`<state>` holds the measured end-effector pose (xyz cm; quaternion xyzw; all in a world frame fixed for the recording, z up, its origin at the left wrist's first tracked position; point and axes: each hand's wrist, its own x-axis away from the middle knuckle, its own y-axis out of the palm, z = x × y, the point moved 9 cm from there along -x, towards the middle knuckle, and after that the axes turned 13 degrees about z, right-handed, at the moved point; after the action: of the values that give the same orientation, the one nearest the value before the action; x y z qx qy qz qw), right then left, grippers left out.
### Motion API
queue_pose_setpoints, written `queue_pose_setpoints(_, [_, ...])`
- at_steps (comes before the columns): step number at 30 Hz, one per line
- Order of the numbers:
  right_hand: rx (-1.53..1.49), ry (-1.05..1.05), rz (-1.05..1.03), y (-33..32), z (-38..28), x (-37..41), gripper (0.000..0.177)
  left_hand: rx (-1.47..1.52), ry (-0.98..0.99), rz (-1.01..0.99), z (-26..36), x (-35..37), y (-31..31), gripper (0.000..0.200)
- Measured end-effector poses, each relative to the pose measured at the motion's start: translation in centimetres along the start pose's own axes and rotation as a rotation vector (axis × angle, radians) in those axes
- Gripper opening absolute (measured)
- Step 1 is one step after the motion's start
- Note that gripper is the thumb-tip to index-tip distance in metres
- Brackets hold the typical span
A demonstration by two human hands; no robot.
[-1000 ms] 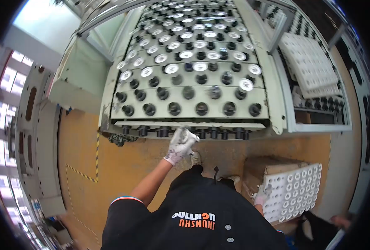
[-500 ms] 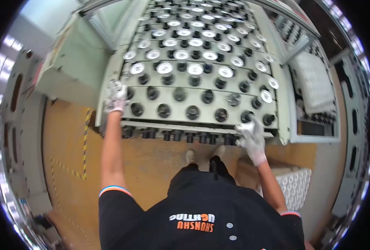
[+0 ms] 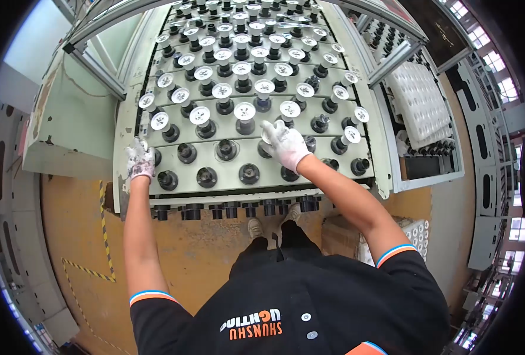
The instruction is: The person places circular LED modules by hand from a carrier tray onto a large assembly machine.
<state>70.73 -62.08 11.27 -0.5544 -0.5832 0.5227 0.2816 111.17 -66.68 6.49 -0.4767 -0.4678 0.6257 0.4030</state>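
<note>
A pale green slatted surface (image 3: 233, 182) carries rows of black round sockets; many hold white-topped bulbs (image 3: 245, 111). Both hands wear whitish gloves. My left hand (image 3: 140, 158) rests at the surface's left edge beside a black socket, its fingers apart and nothing seen in them. My right hand (image 3: 284, 145) reaches over the second row from the front, with its fingers bent round a white disc-like top, partly hidden by the glove. In the front row, the sockets (image 3: 207, 177) stand without bulbs.
Metal frame posts (image 3: 99, 74) rise on both sides. At the right, a white tray of bulbs (image 3: 419, 103) lies on a rack. A cardboard box (image 3: 340, 238) and more white bulbs (image 3: 416, 235) are on the floor near my right arm. A green panel (image 3: 67, 118) stands left.
My right hand has moved from the front right edge inward and forward over the sockets. My left hand stays at the left edge. The view has shifted, and the bulb rows sit differently in it.
</note>
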Motion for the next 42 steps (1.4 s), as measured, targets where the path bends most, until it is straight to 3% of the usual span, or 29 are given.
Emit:
queue_pose_setpoints(2, [0.025, 0.057, -0.058, 1.4, 0.2, 0.3, 0.051, 0.096, -0.044, -0.103, -0.1, -0.1, 0.1, 0.070])
queue_pose_setpoints(4, [0.003, 0.036, 0.038, 1.3, 0.2, 0.2, 0.045, 0.031, -0.117, -0.151, -0.2, 0.6, -1.0, 0.076])
queue_pose_setpoints(5, [0.025, 0.048, 0.031, 1.4, 0.2, 0.3, 0.045, 0.117, -0.194, -0.117, 0.1, 1.3, -2.8, 0.080])
queue_pose_setpoints(8, [0.048, 0.119, -0.058, 1.7, 0.3, -0.2, 0.053, 0.596, -0.194, 0.251, 3.3, 2.3, -9.2, 0.075])
queue_pose_setpoints(10, [0.037, 0.132, -0.135, 1.6, 0.1, 0.1, 0.062, 0.795, -0.212, 0.253, 6.3, 2.7, -9.4, 0.065])
queue_pose_setpoints(11, [0.027, 0.120, -0.153, 1.2, 0.0, 0.0, 0.067, 0.733, -0.144, 0.261, 8.2, 2.3, -9.1, 0.061])
queue_pose_setpoints(12, [0.023, 0.120, -0.167, 1.0, 0.2, 0.3, 0.073, 0.457, 0.136, 0.469, 10.9, 1.8, -9.4, 0.058])
queue_pose_setpoints(13, [-0.103, 0.128, -0.133, 0.9, 0.9, 0.8, 0.085, 0.438, 0.222, 0.469, 11.9, 1.4, -7.3, 0.052])
queue_pose_setpoints(16, [-0.204, 0.234, 0.242, -3.9, 3.7, 3.4, 0.084, 0.206, 0.326, 0.251, 13.5, 0.4, -1.1, 0.045])
queue_pose_setpoints(17, [-0.229, 0.309, 0.232, -4.9, 4.6, 4.5, 0.079, 0.203, 0.335, 0.227, 14.6, 1.0, -1.8, 0.042])
queue_pose_setpoints(18, [-0.238, 0.340, 0.297, -5.9, 5.1, 5.4, 0.061, 0.194, 0.349, 0.206, 15.5, 1.2, -2.7, 0.039])
queue_pose_setpoints(19, [-0.263, 0.351, 0.275, -5.5, 5.4, 5.9, 0.050, 0.180, 0.454, 0.405, 15.5, 1.9, -2.3, 0.035])
queue_pose_setpoints(20, [-0.292, 0.357, 0.257, -4.9, 5.5, 6.2, 0.039, 0.104, 0.380, 0.074, 14.8, 0.7, 0.8, 0.036])
queue_pose_setpoints(21, [-0.215, 0.174, 0.405, -6.0, 3.8, 6.0, 0.021, 0.092, 0.340, 0.090, 14.5, 0.0, 1.4, 0.036])
queue_pose_setpoints(24, [-0.031, 0.111, 0.164, -4.7, 0.9, 4.5, 0.014, 0.081, 0.478, 0.264, 12.2, -0.6, 6.3, 0.040])
queue_pose_setpoints(25, [0.083, 0.064, 0.071, -1.8, 0.9, 4.3, 0.013, 0.040, 0.498, 0.105, 12.5, -0.2, 6.1, 0.042])
queue_pose_setpoints(26, [0.200, 0.031, -0.023, 1.0, 1.6, 4.1, 0.013, 0.016, 0.376, 0.006, 13.9, -0.2, 3.6, 0.043])
queue_pose_setpoints(30, [0.309, 0.119, -0.046, 1.3, 1.2, 4.0, 0.020, -0.051, 0.454, -0.186, 13.4, -0.2, 6.0, 0.045])
queue_pose_setpoints(31, [0.281, 0.156, -0.039, 0.7, 0.7, 4.2, 0.020, 0.063, 0.455, 0.031, 11.2, -1.3, 8.5, 0.047])
queue_pose_setpoints(32, [0.256, 0.180, -0.043, 1.1, 0.9, 4.3, 0.020, 0.151, 0.367, 0.163, 12.8, -0.9, 4.4, 0.049])
queue_pose_setpoints(33, [0.224, 0.178, -0.052, 0.4, 0.5, 4.4, 0.021, 0.091, 0.365, 0.062, 12.4, -0.7, 5.0, 0.048])
queue_pose_setpoints(34, [0.197, 0.176, -0.058, -0.5, 0.2, 4.8, 0.024, -0.282, 0.580, -0.118, 11.2, -0.8, 9.4, 0.047])
queue_pose_setpoints(35, [0.173, 0.172, -0.089, -0.7, 0.1, 5.1, 0.028, -0.212, 0.590, 0.012, 10.6, -2.1, 10.7, 0.041])
queue_pose_setpoints(36, [0.146, 0.174, -0.115, -0.9, 0.0, 5.2, 0.033, -0.167, 0.567, -0.010, 11.3, -2.4, 10.0, 0.041])
queue_pose_setpoints(38, [0.059, 0.110, 0.184, -2.1, -0.1, 6.0, 0.038, -0.045, 0.513, 0.027, 12.1, -2.6, 7.3, 0.040])
queue_pose_setpoints(40, [-0.002, 0.112, 0.682, -6.0, 0.7, 10.4, 0.035, 0.133, 0.496, 0.168, 14.5, -2.5, 3.8, 0.039])
queue_pose_setpoints(42, [-0.008, 0.248, 0.979, -10.9, 2.7, 17.7, 0.029, 0.338, 0.470, 0.335, 17.3, -0.8, -0.2, 0.039])
